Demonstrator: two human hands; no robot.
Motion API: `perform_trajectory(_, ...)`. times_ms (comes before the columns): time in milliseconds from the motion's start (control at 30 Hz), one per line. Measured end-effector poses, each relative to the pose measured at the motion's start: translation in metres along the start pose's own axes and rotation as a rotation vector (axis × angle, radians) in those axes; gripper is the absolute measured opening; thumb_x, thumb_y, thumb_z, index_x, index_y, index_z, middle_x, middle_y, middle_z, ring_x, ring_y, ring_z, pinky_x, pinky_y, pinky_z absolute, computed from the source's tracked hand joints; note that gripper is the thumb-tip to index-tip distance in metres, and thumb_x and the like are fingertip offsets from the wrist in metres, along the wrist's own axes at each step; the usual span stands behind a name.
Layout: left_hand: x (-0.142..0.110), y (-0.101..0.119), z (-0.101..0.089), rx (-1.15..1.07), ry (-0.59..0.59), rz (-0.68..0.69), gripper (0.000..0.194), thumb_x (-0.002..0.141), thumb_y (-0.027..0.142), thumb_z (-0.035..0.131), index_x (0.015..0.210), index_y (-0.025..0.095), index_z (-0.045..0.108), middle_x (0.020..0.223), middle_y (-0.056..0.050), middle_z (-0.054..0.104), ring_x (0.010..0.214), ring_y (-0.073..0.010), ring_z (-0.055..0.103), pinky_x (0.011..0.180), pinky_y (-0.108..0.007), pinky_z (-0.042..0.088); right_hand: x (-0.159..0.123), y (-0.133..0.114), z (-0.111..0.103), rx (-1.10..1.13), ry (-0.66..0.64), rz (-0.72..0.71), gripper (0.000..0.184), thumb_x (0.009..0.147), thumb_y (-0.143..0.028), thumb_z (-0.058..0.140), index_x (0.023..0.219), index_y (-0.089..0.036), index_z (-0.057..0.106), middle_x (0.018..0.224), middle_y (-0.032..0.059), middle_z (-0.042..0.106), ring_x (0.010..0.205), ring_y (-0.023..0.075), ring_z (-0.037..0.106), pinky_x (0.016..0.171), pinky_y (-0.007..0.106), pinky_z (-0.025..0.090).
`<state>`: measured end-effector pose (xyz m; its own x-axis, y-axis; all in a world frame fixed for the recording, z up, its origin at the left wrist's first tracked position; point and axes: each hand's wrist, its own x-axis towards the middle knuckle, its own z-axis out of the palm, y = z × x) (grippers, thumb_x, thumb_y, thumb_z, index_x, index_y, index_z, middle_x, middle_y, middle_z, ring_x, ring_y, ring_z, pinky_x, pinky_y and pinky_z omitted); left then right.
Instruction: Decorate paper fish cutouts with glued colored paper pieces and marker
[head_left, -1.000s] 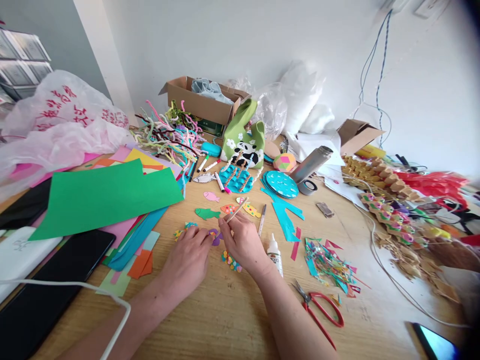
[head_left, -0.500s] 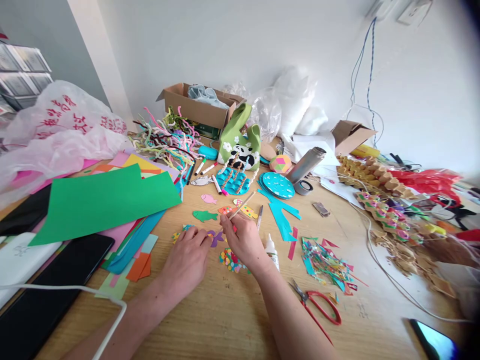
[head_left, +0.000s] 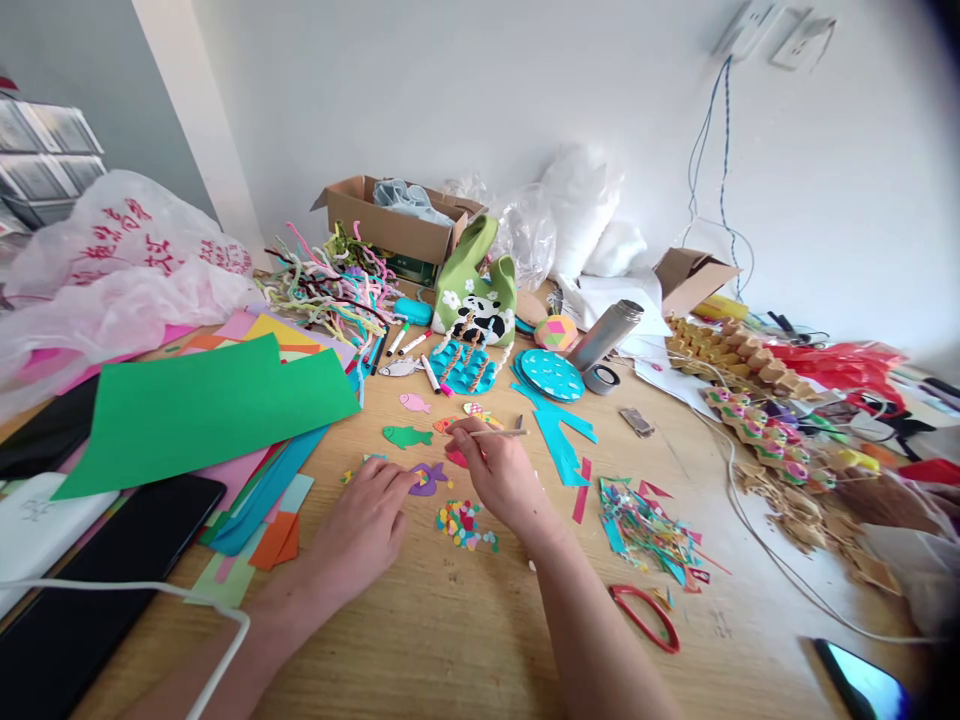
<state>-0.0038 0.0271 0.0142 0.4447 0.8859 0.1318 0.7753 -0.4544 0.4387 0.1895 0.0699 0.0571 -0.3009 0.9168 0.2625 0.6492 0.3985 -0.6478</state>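
Observation:
My left hand (head_left: pixel 364 525) lies low over the table with its fingers stretched out. Its fingertips touch the left edge of a purple paper fish (head_left: pixel 429 480) that bears small coloured dots. My right hand (head_left: pixel 499 475) is closed around a thin wooden stick (head_left: pixel 506 432), which points to the right, nearly level. Just below the purple fish is a pile of small coloured paper dots (head_left: pixel 465 525). Beyond my hands lie a green paper fish (head_left: pixel 407 437) and a pink paper fish (head_left: pixel 414 402). An orange fish is partly hidden by my right hand.
Red-handled scissors (head_left: pixel 649 620) lie by my right forearm, near a heap of paper scraps (head_left: pixel 652 525). Green paper sheets (head_left: pixel 217 400) cover the left side. A steel flask (head_left: pixel 611 335) leans behind the blue discs (head_left: pixel 551 375). A white cable (head_left: pixel 232 610) crosses at lower left.
The stick has swung from a steep slant to nearly level, pointing right, as my right hand turned. My left hand has drawn back slightly, showing more of the purple fish.

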Motion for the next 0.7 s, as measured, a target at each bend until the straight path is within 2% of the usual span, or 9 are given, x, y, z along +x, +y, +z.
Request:
perform_trajectory(100,-0.001,-0.003,-0.001,-0.051,0.073,0.007,0.052,0.078,-0.003,0.039,0.121,0.015,0.061,0.112,-0.008,0.065,0.11,-0.0252,0.051,0.101,-0.044,0.046,-0.001,0.0,-0.003,-0.026,-0.014,0.008,0.025,0.104,-0.024,0.039,0.101,-0.019,0.064,0.095,0.0068,0.074,0.089,0.0189,0.07,0.077,0.029,0.05)
perform_trajectory(233,-0.001,-0.007,-0.003,-0.066,0.097,-0.002,0.045,0.078,-0.003,0.039,0.111,0.016,0.063,0.106,-0.009,0.067,0.111,-0.0266,0.051,0.099,-0.045,0.047,-0.002,-0.002,-0.008,-0.101,-0.054,0.01,0.021,0.102,-0.019,0.042,0.103,-0.019,0.063,0.096,0.0082,0.073,0.089,0.0199,0.069,0.078,0.03,0.049)
perform_trajectory(367,-0.003,-0.008,-0.001,-0.065,0.088,-0.034,0.038,0.078,-0.001,0.041,0.103,0.017,0.064,0.098,-0.009,0.066,0.113,-0.0269,0.051,0.097,-0.044,0.049,-0.004,-0.003,-0.008,-0.187,-0.196,0.045,0.025,0.097,-0.008,0.042,0.105,-0.019,0.063,0.097,0.009,0.072,0.09,0.0197,0.068,0.078,0.029,0.048)
perform_trajectory(467,-0.004,-0.009,0.001,-0.089,0.112,-0.042,0.039,0.077,0.0,0.044,0.103,0.019,0.064,0.098,-0.008,0.065,0.114,-0.0259,0.052,0.097,-0.043,0.049,-0.006,-0.004,-0.007,-0.275,-0.286,0.043,0.026,0.096,-0.006,0.043,0.103,-0.018,0.065,0.096,0.0101,0.071,0.093,0.0211,0.067,0.078,0.03,0.047)
perform_trajectory(600,-0.002,-0.012,-0.002,-0.238,0.194,-0.064,0.043,0.075,0.0,0.043,0.107,0.019,0.065,0.103,-0.009,0.065,0.11,-0.0239,0.056,0.095,-0.041,0.05,-0.005,-0.007,-0.007,-0.248,-0.262,0.043,0.024,0.096,-0.007,0.043,0.101,-0.018,0.064,0.095,0.0104,0.07,0.091,0.0214,0.066,0.078,0.03,0.047)
perform_trajectory(700,0.001,-0.014,-0.008,-0.501,0.201,-0.161,0.029,0.079,0.011,0.049,0.101,0.02,0.066,0.103,-0.007,0.068,0.099,-0.0224,0.06,0.089,-0.038,0.05,-0.004,-0.008,-0.009,-0.152,-0.182,0.049,0.023,0.096,-0.006,0.042,0.098,-0.018,0.061,0.093,0.009,0.069,0.085,0.0199,0.066,0.075,0.03,0.048)
